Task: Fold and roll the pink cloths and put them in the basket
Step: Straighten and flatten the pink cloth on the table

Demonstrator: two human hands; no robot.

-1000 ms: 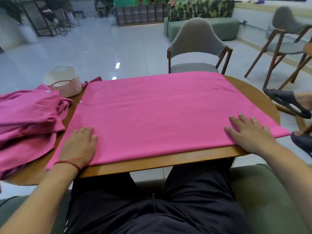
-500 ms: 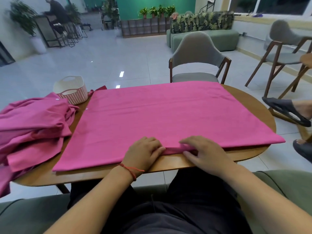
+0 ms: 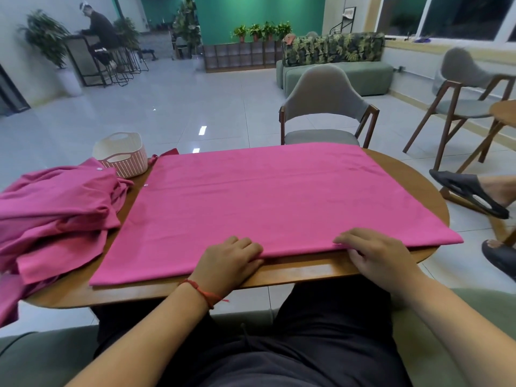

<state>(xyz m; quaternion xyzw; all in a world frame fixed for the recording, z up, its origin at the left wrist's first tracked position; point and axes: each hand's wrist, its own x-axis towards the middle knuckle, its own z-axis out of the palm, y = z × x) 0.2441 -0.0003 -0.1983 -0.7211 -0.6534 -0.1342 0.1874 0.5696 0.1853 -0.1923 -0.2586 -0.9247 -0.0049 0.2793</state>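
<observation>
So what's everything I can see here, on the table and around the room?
pink cloth: one, pink, spread flat over the table
cloth heap: one pile, pink, table's left end
basket: one, cream rim, pink sides, table's far left
table: one, brown wood, before the person
chairs: two, grey with wooden legs, this one across the table, another at right
sofa: one, green, far back
potted plants: several, green, at the far back
sandalled feet: two, dark sandals, right edge
left hand: one, red string on wrist, fingers curled on the cloth's near edge
right hand: one, fingers curled on the same edge, further right
</observation>
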